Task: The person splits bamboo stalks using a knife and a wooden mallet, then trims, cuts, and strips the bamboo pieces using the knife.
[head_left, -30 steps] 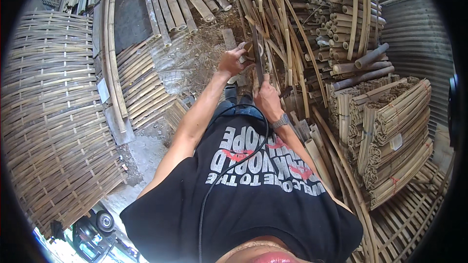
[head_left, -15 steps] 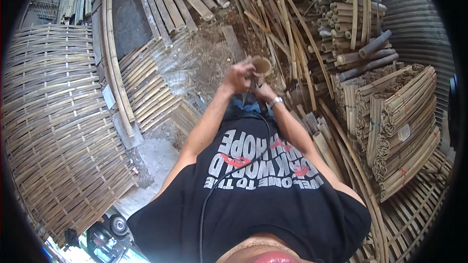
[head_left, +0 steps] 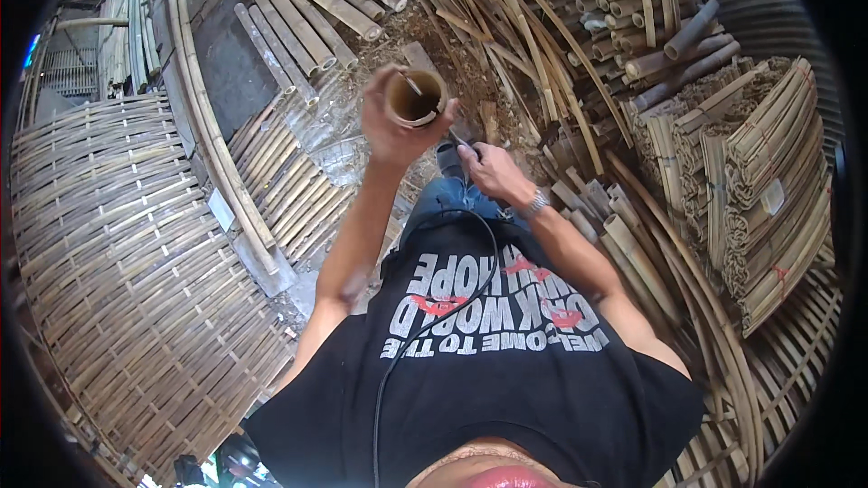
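My left hand (head_left: 398, 140) is closed round a hollow bamboo tube (head_left: 435, 90), raised and tilted so its round open end shows. A pale streak marks the inside of the tube. Lower and to the right, my right hand (head_left: 495, 170) is closed on a narrow-bladed tool (head_left: 458, 137), with its grey tip pointing toward the tube; the fingers hide most of its handle. The tip lies just below the tube's rim, and I cannot tell if they touch. Beneath the hands, my blue jeans (head_left: 443, 199) show.
Cut bamboo poles (head_left: 312, 23) lie ahead, with long split strips (head_left: 520, 27) beside them. A woven bamboo panel (head_left: 127, 262) fills the left. Tied bundles of flattened bamboo (head_left: 768, 154) are stacked at the right, and short lengths (head_left: 624, 244) stand by my right arm.
My left hand has lifted the bamboo tube up and left, turning its open end more into view. The hands have moved apart, and the right hand is slightly lower. The whole view has shifted.
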The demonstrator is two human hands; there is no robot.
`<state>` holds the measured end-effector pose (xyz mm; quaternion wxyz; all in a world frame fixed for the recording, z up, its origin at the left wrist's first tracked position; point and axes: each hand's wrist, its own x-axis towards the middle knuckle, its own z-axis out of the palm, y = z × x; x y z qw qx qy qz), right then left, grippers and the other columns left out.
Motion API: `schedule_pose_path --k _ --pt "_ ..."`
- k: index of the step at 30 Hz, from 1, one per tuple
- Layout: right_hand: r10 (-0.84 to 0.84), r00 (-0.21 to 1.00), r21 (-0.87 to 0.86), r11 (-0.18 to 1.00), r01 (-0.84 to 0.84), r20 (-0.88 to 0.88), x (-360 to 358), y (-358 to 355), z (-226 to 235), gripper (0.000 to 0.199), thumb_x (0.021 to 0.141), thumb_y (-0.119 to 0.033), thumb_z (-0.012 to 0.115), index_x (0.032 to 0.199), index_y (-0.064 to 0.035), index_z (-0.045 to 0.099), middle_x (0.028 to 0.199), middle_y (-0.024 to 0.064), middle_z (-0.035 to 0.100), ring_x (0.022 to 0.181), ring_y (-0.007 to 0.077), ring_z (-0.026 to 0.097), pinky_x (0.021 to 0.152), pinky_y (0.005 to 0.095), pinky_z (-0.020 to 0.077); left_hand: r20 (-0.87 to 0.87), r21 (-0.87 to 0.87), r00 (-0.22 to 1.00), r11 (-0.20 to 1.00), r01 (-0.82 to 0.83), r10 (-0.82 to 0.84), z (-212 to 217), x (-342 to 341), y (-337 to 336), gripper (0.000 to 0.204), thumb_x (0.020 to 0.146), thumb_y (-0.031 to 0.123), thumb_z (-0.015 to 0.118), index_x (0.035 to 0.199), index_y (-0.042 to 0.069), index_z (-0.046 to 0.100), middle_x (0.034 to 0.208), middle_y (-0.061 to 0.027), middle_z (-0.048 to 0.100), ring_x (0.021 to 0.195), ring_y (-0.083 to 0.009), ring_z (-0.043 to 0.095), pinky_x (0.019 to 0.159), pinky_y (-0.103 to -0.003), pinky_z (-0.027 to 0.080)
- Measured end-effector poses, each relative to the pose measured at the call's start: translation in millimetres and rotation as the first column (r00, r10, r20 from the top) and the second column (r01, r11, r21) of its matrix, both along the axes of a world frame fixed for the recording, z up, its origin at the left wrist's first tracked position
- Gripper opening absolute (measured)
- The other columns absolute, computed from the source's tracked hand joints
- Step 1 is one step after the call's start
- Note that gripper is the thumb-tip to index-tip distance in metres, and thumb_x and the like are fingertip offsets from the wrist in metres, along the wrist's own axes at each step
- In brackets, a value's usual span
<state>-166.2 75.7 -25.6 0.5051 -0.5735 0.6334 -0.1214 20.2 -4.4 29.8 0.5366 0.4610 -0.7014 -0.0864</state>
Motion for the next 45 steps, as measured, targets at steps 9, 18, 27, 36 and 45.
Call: schedule_pose_path --k 9,18,27,36,45 --pt "-0.081 0.988 -0.086 0.994 0.071 -0.129 19.3 2.2 -111.6 0.049 0.101 -0.043 0.046 0.099 0.004 0.057 0.082 0.0353 0.064 0.08 0.0533 0.063 0.073 0.0587 0.0506 0.006 0.155 1.0 0.988 -0.013 0.013 -45.2 7.9 -4.8 0.12 0.059 0.029 0.096 0.148 -0.007 0.024 0.127 -0.022 0.057 0.104 -0.0294 0.066 0.088 -0.036 0.056" --pt "-0.122 0.987 -0.006 0.993 0.122 -0.1 0.8 -56.6 -204.8 0.057 0.101 -0.045 0.045 0.089 0.0089 0.062 0.086 0.0373 0.063 0.087 0.0541 0.062 0.076 0.058 0.0483 -0.259 0.428 0.958 0.875 0.227 -0.122 -148.1 -0.8 -38.4 0.086 0.068 0.005 0.091 0.138 -0.002 0.041 0.129 -0.0166 0.057 0.12 -0.0256 0.055 0.102 -0.04 0.046" --pt "-0.175 0.983 0.047 0.983 0.177 -0.054 -0.4 -23.4 -66.4 0.045 0.101 -0.038 0.046 0.109 0.006 0.052 0.081 0.0319 0.066 0.078 0.0502 0.066 0.073 0.0569 0.0539 -0.217 0.221 0.963 0.953 0.206 -0.158 -60.6 22.1 -35.4 0.102 0.072 0.021 0.089 0.149 0.003 0.026 0.147 -0.0192 0.043 0.136 -0.0304 0.044 0.115 -0.046 0.034" --pt "-0.31 0.948 0.042 0.951 0.308 0.067 26.4 -118.4 -361.0 0.05 0.097 -0.044 0.051 0.114 0.0022 0.058 0.094 0.0264 0.069 0.089 0.0426 0.068 0.079 0.0517 0.0534 -0.144 0.374 0.975 0.903 0.212 -0.17 -304.0 91.6 -128.6 0.092 0.088 0.062 0.063 0.148 0.0 0.03 0.148 -0.0174 0.042 0.134 -0.0321 0.045 0.117 -0.047 0.029" --pt "-0.046 0.988 0.127 0.992 0.027 0.15 5.8 -117.5 -240.6 0.04 0.1 -0.031 0.047 0.1 0.0071 0.059 0.081 0.027 0.068 0.075 0.0415 0.069 0.069 0.0485 0.0555 0.232 -0.289 0.959 0.953 -0.093 0.164 -196.8 67.3 -171.7 0.078 0.098 0.066 0.041 0.119 -0.009 0.044 0.111 -0.0194 0.056 0.09 -0.025 0.063 0.08 -0.033 0.054"
